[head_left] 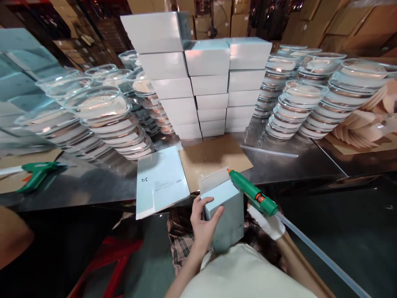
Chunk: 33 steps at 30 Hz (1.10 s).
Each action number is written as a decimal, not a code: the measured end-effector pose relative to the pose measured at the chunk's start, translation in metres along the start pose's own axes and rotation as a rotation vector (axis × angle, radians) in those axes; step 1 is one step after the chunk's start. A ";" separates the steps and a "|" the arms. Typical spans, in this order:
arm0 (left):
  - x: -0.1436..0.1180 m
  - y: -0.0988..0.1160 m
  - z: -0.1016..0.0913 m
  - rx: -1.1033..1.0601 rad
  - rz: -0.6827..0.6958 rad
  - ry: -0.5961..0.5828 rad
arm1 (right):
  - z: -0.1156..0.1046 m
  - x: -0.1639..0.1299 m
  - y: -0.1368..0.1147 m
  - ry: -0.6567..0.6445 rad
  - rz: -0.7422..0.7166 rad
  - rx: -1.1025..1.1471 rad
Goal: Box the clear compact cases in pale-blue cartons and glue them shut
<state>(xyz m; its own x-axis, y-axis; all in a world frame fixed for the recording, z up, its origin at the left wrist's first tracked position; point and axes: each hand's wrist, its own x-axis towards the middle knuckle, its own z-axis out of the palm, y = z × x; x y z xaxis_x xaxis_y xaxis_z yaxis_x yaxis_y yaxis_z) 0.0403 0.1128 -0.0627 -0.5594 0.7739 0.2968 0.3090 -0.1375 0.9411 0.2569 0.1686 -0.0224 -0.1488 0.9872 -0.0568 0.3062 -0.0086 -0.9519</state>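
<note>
A pale blue box (228, 223) rests on my lap, tilted against the table edge, with a whitish flap (214, 180) raised at its far end. My left hand (203, 217) grips the box near its left edge, thumb and fingers over the top. In my right hand (268, 223), which wears a white glove, is a green glue gun (252, 191). Its orange nozzle points at the flap's right end, and a long clear glue stick (319, 250) trails from its back. The gun hides most of my right fingers.
Stacked white boxes (211, 85) stand ahead, between piles of round glass dishes (107, 120). A flat pale blue panel (163, 182) and brown cardboard (214, 153) lie on the metal table. Another glue gun (39, 171) lies left, near a person's arm (14, 238). A loose glue stick (269, 151) lies right.
</note>
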 end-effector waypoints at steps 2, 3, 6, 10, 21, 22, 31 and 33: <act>0.001 -0.001 -0.003 -0.006 -0.020 0.011 | -0.006 0.004 0.003 0.024 0.085 0.035; 0.001 -0.002 -0.004 -0.011 -0.032 0.014 | -0.009 0.010 0.004 0.020 0.118 0.081; 0.002 -0.003 -0.006 -0.049 -0.070 -0.009 | -0.012 0.043 0.000 0.002 0.227 0.276; 0.002 -0.004 -0.007 -0.125 -0.092 -0.041 | -0.013 0.107 -0.007 -0.023 0.326 0.296; 0.004 -0.006 -0.005 -0.314 -0.118 -0.115 | 0.007 0.085 -0.033 -0.208 0.059 0.152; 0.003 -0.007 -0.003 -0.332 -0.098 -0.119 | 0.015 0.081 -0.032 -0.323 0.079 0.242; 0.012 -0.012 -0.004 -0.535 -0.059 -0.131 | -0.007 0.066 -0.024 -0.703 -0.430 0.196; 0.016 -0.012 -0.008 -0.467 -0.047 -0.193 | -0.011 0.064 -0.033 -0.685 -0.513 0.034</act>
<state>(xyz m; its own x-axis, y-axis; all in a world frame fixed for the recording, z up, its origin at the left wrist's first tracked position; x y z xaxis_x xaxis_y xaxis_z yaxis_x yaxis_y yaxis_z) 0.0219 0.1221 -0.0682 -0.3985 0.8800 0.2583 -0.1145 -0.3272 0.9380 0.2481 0.2335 0.0089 -0.7997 0.5569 0.2243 0.0192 0.3972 -0.9175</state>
